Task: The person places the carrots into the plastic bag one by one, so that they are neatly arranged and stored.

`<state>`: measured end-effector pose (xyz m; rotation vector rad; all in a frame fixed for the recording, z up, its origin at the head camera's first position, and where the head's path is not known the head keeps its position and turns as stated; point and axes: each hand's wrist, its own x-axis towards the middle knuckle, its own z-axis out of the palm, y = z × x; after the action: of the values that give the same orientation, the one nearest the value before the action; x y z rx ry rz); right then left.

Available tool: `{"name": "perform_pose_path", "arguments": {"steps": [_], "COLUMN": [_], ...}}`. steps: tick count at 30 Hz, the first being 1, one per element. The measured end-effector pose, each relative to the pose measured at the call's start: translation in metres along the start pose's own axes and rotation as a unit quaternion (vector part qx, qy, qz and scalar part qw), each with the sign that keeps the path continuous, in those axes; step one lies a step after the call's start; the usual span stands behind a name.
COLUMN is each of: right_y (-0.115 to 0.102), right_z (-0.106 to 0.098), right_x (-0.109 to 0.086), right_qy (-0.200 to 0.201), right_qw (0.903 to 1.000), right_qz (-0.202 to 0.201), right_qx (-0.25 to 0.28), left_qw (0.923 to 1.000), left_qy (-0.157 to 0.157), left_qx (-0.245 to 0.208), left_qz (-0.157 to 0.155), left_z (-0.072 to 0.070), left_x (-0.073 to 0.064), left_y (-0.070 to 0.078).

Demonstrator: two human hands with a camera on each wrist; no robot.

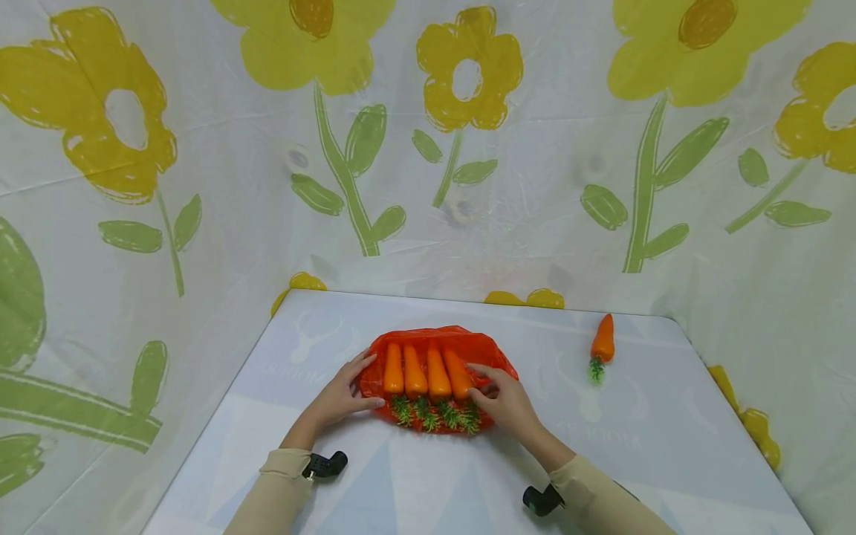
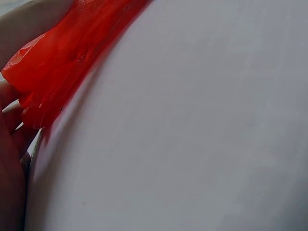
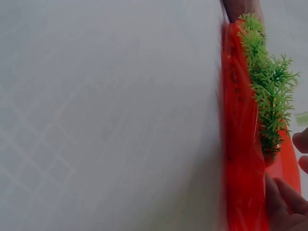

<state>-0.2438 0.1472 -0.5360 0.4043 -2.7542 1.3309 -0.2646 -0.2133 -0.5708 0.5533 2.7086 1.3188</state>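
In the head view, several orange carrots (image 1: 414, 371) with green leafy tops (image 1: 428, 414) lie side by side on a red plastic bag (image 1: 461, 338), tips pointing away. My left hand (image 1: 337, 394) touches the bag's left edge, thumb and fingers spread apart. In the left wrist view, its fingers (image 2: 13, 115) meet the crinkled red plastic. At the rightmost carrot (image 1: 458, 375), my right hand (image 1: 508, 405) has its thumb and forefinger against the right side, near the leafy end. The right wrist view shows the leaves above the bag's red edge (image 3: 243, 134), with fingers close by.
Another carrot (image 1: 603, 340) with a green top lies alone at the back right of the white patterned table (image 1: 602, 461). Behind and beside the table hangs a white cloth (image 1: 535, 193) printed with yellow flowers.
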Motion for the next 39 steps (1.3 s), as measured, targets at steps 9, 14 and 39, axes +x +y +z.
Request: {"name": "perform_pose_path", "arguments": {"steps": [9,14,39], "right_y": [0.007,0.012,0.033], "right_z": [-0.007,-0.009,-0.040], "right_x": [-0.006,-0.010,-0.022], "right_qy": [0.017,0.025,0.070], "right_qw": [0.9997,0.9994,0.9975], "right_qz": [0.002,0.009,-0.002], "right_qx": [0.019,0.021,0.013], "left_qw": [0.9999,0.9999,1.0000], "left_qy": [-0.004,-0.003,0.002], "left_qx": [0.003,0.009,-0.004], "left_qz": [-0.009,-0.010,-0.005], "left_z": [0.000,0.002,0.001], "left_x": [-0.001,-0.003,0.000], "left_y": [0.000,-0.003,0.001]}}
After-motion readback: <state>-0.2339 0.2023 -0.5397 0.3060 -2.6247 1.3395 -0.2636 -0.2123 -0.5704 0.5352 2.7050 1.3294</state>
